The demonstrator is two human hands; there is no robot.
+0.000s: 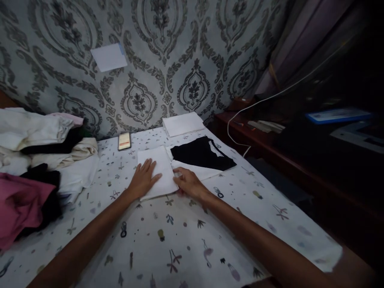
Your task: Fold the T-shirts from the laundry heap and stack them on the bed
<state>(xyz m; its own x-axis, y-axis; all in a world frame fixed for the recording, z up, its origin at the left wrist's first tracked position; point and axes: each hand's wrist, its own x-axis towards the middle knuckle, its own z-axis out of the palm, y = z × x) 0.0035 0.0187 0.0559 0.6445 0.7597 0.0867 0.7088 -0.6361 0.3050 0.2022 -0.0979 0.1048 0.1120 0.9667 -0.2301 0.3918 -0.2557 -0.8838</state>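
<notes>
A white garment with a black upper part (201, 154) lies on the bed, its neckline towards the right. Its white left portion (163, 162) is folded over into a neat rectangle. Flat on that white fold rests my left hand (146, 178), fingers spread, holding nothing. At the fold's right edge, my right hand (189, 182) has its fingers curled in and the thumb against the cloth, gripping the edge. The undersides of its fingertips are partly hidden. Behind the garment, a folded white cloth (183, 123) lies near the wall.
Heaped clothes (39, 148) in white, black and pink pile up at the left. A phone (124, 141) lies by the patterned wall. The bed's printed sheet (168, 248) ends at the right, beside a dark red wooden table (222, 117). A white cable (270, 97) hangs across there.
</notes>
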